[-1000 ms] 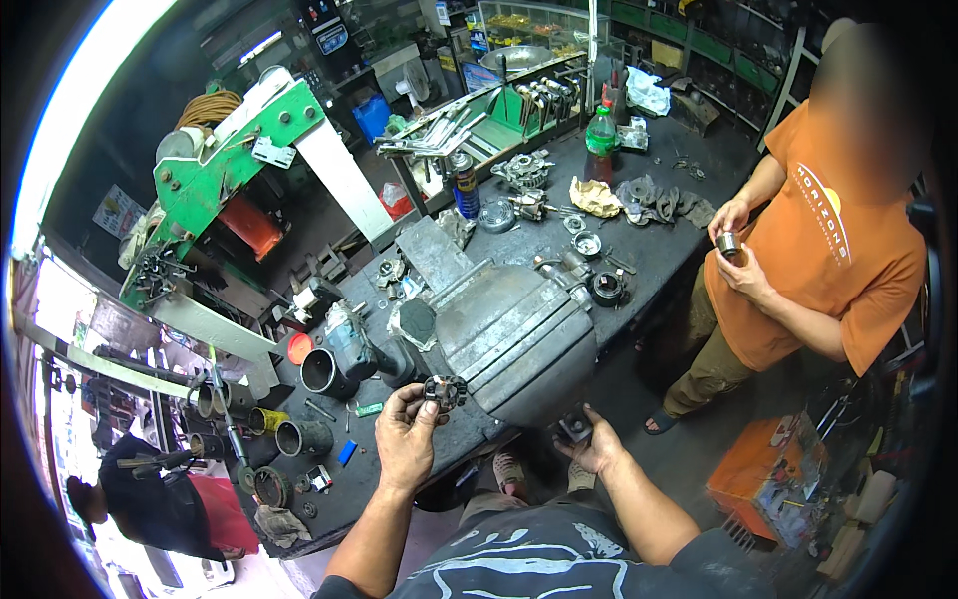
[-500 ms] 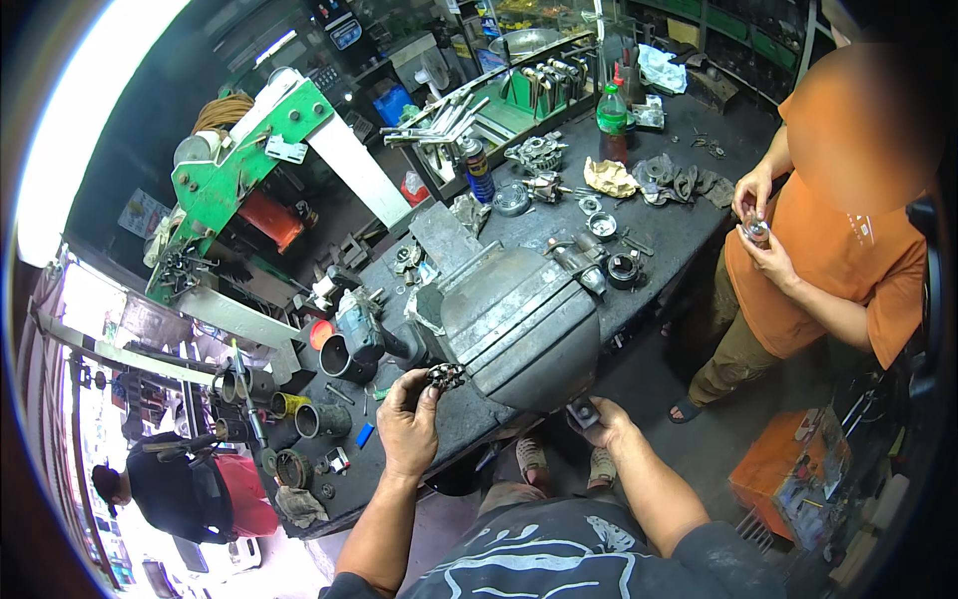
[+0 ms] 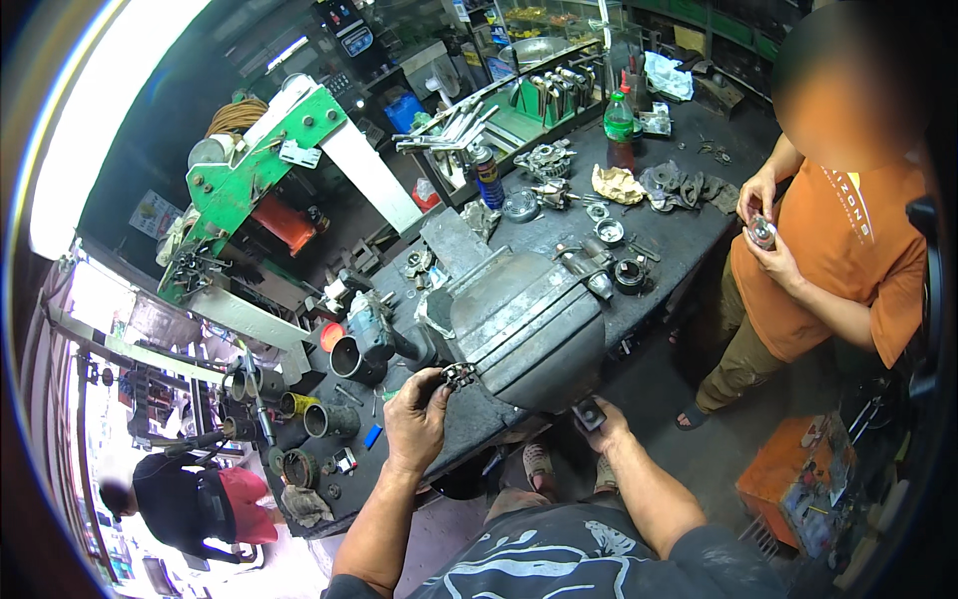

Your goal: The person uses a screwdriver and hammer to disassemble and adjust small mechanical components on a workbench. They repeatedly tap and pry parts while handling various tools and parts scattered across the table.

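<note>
Right now you are pinching a small dark metal part (image 3: 458, 376) with your left hand (image 3: 417, 424), low in the centre of the frame, fingers curled around it with the thumb and fingertips closed on it, holding it just against the near-left corner of the big grey metal housing (image 3: 529, 324) sitting on the dark workbench (image 3: 659, 240). Your right hand (image 3: 605, 426) is reaching in just right of centre, under the housing's lower edge, fingers wrapped around a small black block (image 3: 588, 412) (how tightly they are closed I cannot tell, since the block hides the fingertips). To the left of the housing, several short steel pipe sections (image 3: 349, 359) are standing on the bench. Toward the upper middle of the frame a green bottle (image 3: 619, 118) and a blue spray can (image 3: 488, 180) are standing among loose parts and a crumpled rag (image 3: 619, 185). At the right of the frame, another person in an orange shirt (image 3: 848, 260) is holding a small round metal piece (image 3: 762, 231) in both hands.
</note>
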`<state>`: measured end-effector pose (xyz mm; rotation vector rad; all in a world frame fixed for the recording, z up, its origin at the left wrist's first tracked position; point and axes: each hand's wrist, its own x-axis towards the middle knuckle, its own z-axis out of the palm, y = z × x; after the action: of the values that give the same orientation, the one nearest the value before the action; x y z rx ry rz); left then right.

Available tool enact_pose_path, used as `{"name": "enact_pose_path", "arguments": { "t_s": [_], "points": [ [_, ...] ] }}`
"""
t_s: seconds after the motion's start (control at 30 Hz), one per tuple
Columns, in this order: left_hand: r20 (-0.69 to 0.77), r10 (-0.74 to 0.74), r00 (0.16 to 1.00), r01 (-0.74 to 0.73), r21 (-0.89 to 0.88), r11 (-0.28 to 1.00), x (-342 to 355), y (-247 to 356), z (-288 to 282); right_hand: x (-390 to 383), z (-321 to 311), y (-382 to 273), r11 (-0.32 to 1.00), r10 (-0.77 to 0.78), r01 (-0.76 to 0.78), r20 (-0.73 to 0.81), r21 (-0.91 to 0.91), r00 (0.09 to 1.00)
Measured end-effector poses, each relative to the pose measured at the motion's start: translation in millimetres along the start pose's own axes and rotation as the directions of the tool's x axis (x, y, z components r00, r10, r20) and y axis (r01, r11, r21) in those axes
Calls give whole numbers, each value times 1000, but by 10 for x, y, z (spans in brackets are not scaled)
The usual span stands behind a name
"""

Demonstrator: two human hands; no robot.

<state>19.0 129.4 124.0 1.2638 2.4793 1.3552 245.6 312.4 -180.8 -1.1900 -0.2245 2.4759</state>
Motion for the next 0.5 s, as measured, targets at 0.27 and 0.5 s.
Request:
{"name": "enact_pose_path", "arguments": {
  "t_s": [0.27, 0.5],
  "points": [
    [28, -18, 999, 20, -80, 997, 0, -127, 20, -583, 420, -816, 316, -799, 599, 134, -736, 586],
    [56, -100, 993, 104, -89, 991, -17, -190, -11, -1316, 849, -884, -258, -768, 689, 576, -678, 280]
  ]
}}
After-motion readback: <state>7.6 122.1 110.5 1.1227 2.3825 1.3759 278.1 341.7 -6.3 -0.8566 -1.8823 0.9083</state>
